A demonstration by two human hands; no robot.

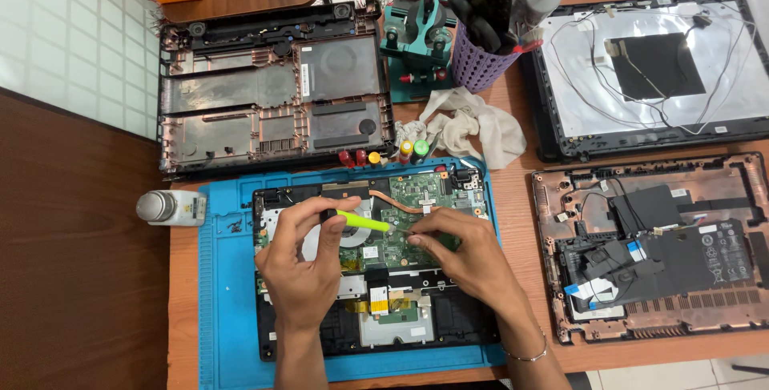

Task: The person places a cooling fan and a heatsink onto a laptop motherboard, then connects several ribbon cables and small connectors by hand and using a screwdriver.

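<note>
An opened laptop base (pixel 376 326) lies on a blue work mat (pixel 228 310), its green circuit board (pixel 416 194) and copper heat pipe exposed. My left hand (pixel 304 266) grips a yellow-green screwdriver (pixel 360 220) by its black cap, the shaft pointing right onto the board. My right hand (pixel 465 250) rests on the board with its fingertips pinched around the screwdriver's tip.
A black laptop bottom cover (pixel 272 90) lies behind the mat. At right sit a screen lid with cables (pixel 649 70) and another laptop chassis (pixel 649 246). A purple tool cup (pixel 481 62), a white rag (pixel 473 126), small screwdrivers and a grey-capped bottle (pixel 170 207) are nearby.
</note>
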